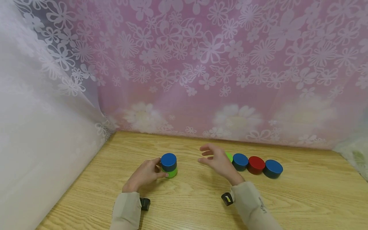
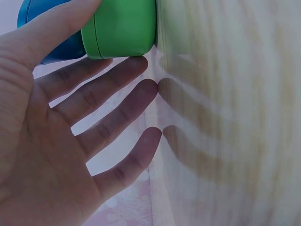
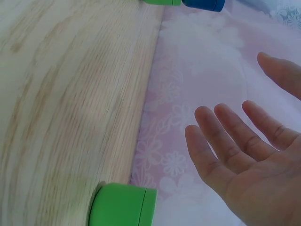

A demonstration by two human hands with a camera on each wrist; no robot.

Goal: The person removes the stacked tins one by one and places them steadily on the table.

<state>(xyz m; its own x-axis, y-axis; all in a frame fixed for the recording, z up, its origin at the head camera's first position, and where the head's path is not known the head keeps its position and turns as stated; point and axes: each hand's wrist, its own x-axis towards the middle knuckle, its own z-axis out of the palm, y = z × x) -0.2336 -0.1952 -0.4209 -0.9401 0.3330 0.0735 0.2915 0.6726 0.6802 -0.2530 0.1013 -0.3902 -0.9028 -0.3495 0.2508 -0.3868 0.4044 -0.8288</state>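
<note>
A round blue tin sits on top of a round green tin, making a small stack on the table's left half. My left hand holds this stack from the left, its thumb against the green tin and fingers on the far side. In the left wrist view the green tin touches the tabletop, and the ring and little fingers lie apart from it. My right hand is raised over the table with loosely bent fingers and nothing in them. Just right of it is another green tin, partly hidden by the hand.
Beside that green tin, a row continues with a blue tin, a red tin and another blue tin. The wooden table ends at a pink flowered curtain behind and a white curtain on the left.
</note>
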